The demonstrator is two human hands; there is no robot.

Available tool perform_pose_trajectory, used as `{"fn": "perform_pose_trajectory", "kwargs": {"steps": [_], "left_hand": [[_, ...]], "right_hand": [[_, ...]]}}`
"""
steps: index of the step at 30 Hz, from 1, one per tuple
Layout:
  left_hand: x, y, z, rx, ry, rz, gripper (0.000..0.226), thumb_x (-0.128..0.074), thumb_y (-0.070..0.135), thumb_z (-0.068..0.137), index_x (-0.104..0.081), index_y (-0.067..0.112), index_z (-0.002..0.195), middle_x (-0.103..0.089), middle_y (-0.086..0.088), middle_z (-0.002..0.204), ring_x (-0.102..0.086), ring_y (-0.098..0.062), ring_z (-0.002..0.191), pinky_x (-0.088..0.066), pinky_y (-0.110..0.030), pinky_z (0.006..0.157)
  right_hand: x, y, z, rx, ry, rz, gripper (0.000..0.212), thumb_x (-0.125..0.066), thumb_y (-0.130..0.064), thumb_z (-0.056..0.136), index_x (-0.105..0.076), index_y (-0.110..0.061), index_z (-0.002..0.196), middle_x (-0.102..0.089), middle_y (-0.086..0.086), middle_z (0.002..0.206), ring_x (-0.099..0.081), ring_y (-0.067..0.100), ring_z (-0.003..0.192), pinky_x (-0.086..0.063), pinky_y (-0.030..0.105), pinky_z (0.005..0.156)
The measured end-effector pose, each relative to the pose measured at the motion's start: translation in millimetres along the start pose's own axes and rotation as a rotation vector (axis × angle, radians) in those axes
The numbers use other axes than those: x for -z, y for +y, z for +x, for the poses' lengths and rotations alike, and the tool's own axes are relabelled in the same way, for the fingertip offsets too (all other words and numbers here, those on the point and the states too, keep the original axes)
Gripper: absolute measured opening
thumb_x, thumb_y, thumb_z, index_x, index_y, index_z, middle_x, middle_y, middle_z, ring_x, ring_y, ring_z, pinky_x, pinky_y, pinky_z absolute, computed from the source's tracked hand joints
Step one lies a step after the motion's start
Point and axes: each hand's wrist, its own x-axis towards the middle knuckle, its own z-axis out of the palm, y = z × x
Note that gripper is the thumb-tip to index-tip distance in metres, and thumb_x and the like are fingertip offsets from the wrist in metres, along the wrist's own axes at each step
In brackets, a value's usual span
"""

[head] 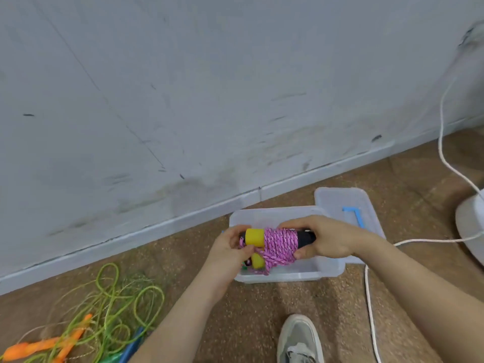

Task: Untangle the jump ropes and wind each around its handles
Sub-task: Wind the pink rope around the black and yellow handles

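While it hangs just above the clear bin [288, 276], the pink jump rope [280, 242] sits wound in tight turns around its two black handles [307, 236], whose yellow collars [255, 237] stick out towards the bin's left side. Over the bin's right half, the right hand [327, 238] grips the handle ends, fingers curled over the top and thumb pressed beneath the coil. At the bin's left edge, the left hand [229, 248] curls its fingers and seems to pinch a loose pink strand, though blur hides the contact. Well left of the bin, a tangled green rope [112, 302] lies on the floor [262, 310]. Behind the bin's right corner rests its lid [337, 203].
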Motion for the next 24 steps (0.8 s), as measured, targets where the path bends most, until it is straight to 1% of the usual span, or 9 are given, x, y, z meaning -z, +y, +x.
{"fn": "perform_pose_trajectory", "kwargs": {"steps": [4,6,8,10,13,15,18,21,24], "left_hand": [[-13,-42,51,-0.012,-0.010,0.502,0.031,-0.057,0.003,0.084,-0.060,0.024,0.107,-0.062,0.011,0.101,-0.059,-0.010,0.095,-0.044,-0.012,0.076],[-20,-64,71,-0.018,-0.106,0.866,0.042,-0.060,0.022,0.080,-0.052,0.021,0.121,-0.059,0.002,0.116,-0.057,-0.018,0.100,-0.045,-0.025,0.082],[-23,-76,77,-0.016,-0.182,1.208,0.044,-0.055,0.019,0.082,-0.045,0.014,0.125,-0.052,-0.015,0.125,-0.057,-0.032,0.104,-0.047,-0.037,0.084],[-26,-82,81,-0.015,-0.214,1.391,0.037,-0.049,0.013,0.087,-0.044,0.010,0.123,-0.049,-0.019,0.125,-0.057,-0.036,0.104,-0.047,-0.041,0.085],[-29,-80,94,-0.157,-0.236,1.691,0.030,-0.048,0.010,0.089,-0.053,0.011,0.119,-0.055,-0.014,0.123,-0.052,-0.033,0.113,-0.044,-0.041,0.089],[-32,-81,104,-0.230,-0.304,1.871,0.029,-0.050,0.009,0.089,-0.059,0.011,0.116,-0.057,-0.013,0.123,-0.046,-0.033,0.119,-0.038,-0.041,0.094],[-31,-86,115,-0.176,-0.422,1.934,0.026,-0.050,0.004,0.089,-0.061,0.007,0.112,-0.061,-0.013,0.117,-0.054,-0.033,0.111,-0.042,-0.038,0.082],[-30,-86,125,-0.025,-0.563,1.792,0.020,-0.051,0.001,0.089,-0.063,-0.001,0.105,-0.063,-0.016,0.110,-0.061,-0.034,0.099,-0.040,-0.035,0.071],[-31,-87,129,0.123,-0.493,1.681,0.025,-0.046,0.008,0.094,-0.062,0.002,0.113,-0.062,-0.014,0.117,-0.059,-0.031,0.107,-0.038,-0.031,0.073]], "right_hand": [[-35,58,43,-0.017,0.056,-0.258,0.061,-0.075,-0.026,0.079,-0.051,-0.043,0.133,-0.065,-0.012,0.121,-0.058,0.012,0.112,-0.047,0.034,0.094],[-52,74,60,-0.026,0.029,-0.322,0.056,-0.069,-0.026,0.081,-0.052,-0.045,0.131,-0.063,-0.010,0.116,-0.056,0.013,0.108,-0.045,0.030,0.086],[-64,78,68,-0.048,-0.046,-0.223,0.046,-0.067,-0.027,0.081,-0.059,-0.036,0.125,-0.061,-0.010,0.108,-0.055,0.010,0.100,-0.040,0.026,0.081],[-78,86,78,-0.104,-0.149,-0.123,0.041,-0.063,-0.031,0.079,-0.061,-0.033,0.120,-0.064,-0.005,0.111,-0.057,0.014,0.101,-0.045,0.029,0.088],[-93,99,93,-0.150,-0.303,-0.128,0.058,-0.054,-0.036,0.074,-0.054,-0.035,0.132,-0.060,-0.004,0.129,-0.055,0.019,0.115,-0.044,0.035,0.102],[-104,104,103,-0.117,-0.314,-0.166,0.053,-0.059,-0.038,0.078,-0.057,-0.028,0.130,-0.062,-0.001,0.127,-0.057,0.021,0.114,-0.044,0.035,0.100],[-121,108,114,-0.101,-0.171,-0.234,0.037,-0.069,-0.029,0.080,-0.063,-0.019,0.115,-0.067,0.004,0.112,-0.061,0.026,0.103,-0.049,0.031,0.085],[-129,108,118,-0.142,-0.139,-0.376,0.037,-0.070,-0.030,0.079,-0.064,-0.023,0.114,-0.068,0.004,0.108,-0.062,0.029,0.100,-0.049,0.031,0.078],[-132,106,121,-0.160,-0.138,-0.464,0.044,-0.072,-0.030,0.079,-0.062,-0.024,0.122,-0.068,0.006,0.112,-0.063,0.030,0.103,-0.048,0.032,0.077]]}}
